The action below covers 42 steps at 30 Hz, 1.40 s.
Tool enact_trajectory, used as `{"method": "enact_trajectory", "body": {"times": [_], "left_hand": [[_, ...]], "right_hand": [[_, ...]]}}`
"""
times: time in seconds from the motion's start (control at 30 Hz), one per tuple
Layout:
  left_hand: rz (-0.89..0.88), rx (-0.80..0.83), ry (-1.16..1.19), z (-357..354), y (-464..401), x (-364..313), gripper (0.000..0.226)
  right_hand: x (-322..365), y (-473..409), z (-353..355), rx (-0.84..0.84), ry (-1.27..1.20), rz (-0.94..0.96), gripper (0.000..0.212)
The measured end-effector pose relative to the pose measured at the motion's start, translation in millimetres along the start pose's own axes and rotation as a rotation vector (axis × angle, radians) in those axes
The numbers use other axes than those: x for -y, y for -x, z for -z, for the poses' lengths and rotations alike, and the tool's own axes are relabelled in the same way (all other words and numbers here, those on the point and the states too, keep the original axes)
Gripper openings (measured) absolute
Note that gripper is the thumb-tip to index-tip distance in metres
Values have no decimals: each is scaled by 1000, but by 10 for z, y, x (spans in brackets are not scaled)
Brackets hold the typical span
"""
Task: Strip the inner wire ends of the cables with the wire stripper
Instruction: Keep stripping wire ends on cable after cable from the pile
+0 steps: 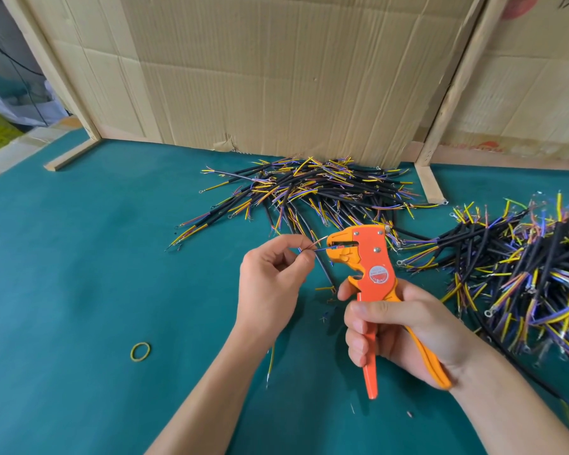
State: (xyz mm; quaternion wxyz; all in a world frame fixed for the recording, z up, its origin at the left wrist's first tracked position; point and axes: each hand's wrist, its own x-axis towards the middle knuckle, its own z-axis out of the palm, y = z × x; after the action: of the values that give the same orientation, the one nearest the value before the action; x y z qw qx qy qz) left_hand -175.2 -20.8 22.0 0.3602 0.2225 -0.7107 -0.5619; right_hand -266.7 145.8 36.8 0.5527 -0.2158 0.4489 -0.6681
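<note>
Head view, centre frame: right hand [404, 326] grips the orange plastic wire stripper [372, 267] by its handles; left hand [270, 280] pinches a black cable's [324, 270] thin inner wires [312, 248], fed into the tool's mouth. Risks: slack pinch lets the wires slip; misaligned wires get nicked strands.

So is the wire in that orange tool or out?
In: the wire ends reach between the wire stripper's jaws, pinched by the left hand.

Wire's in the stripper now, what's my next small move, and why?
Probably squeeze the handles: the right hand already grips the wire stripper, and the left hand pinches the cable with its thin inner wires reaching into the stripper's mouth.
</note>
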Motion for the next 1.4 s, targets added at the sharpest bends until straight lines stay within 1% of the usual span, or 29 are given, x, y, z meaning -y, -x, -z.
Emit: {"method": "enact_trajectory", "body": {"times": [0.2, 0.37, 0.47, 0.53, 0.63, 0.67, 0.73, 0.83, 0.9, 0.97, 1.07, 1.13, 1.23, 1.4], "left_hand": [[18, -4, 17, -3, -3, 7, 20], [24, -1, 30, -7, -6, 15, 21], [21, 5, 48, -6, -12, 24, 21], [17, 22, 69, -12, -11, 25, 18], [33, 58, 84, -35, 15, 24, 11], [45, 56, 94, -40, 15, 30, 11], [71, 21, 128, -26, -2, 47, 13], [97, -31, 139, -10, -24, 39, 13], [94, -75, 117, -16, -22, 37, 16], [79, -108, 87, -26, -8, 29, 20], [64, -136, 78, -22, 6, 25, 24], [53, -146, 65, -22, 5, 22, 24], [20, -145, 23, -27, 7, 22, 22], [-63, -103, -104, -52, 51, 5, 19]], "right_hand": [[-1, -2, -6, 0, 7, -6, 22], [-1, -11, -22, -30, 20, -9, 15], [3, -8, -46, -41, 13, -5, 16], [-8, -22, -73, -83, 4, 25, 18], [-48, -55, -110, -194, -12, 79, 19], [-64, -51, -112, -203, -21, 80, 19], [-63, -32, -119, -166, -54, 70, 21], [-27, -3, -85, -151, -157, 93, 30], [-3, 18, -44, -141, -163, 101, 39], [4, 36, -19, -89, -148, 88, 47], [-26, 40, -62, 13, -140, 37, 44], [-60, 14, -114, 42, -144, 14, 44], [-97, -25, -172, 16, -162, -7, 40], [-100, -37, -194, -31, -160, -8, 40]]}}
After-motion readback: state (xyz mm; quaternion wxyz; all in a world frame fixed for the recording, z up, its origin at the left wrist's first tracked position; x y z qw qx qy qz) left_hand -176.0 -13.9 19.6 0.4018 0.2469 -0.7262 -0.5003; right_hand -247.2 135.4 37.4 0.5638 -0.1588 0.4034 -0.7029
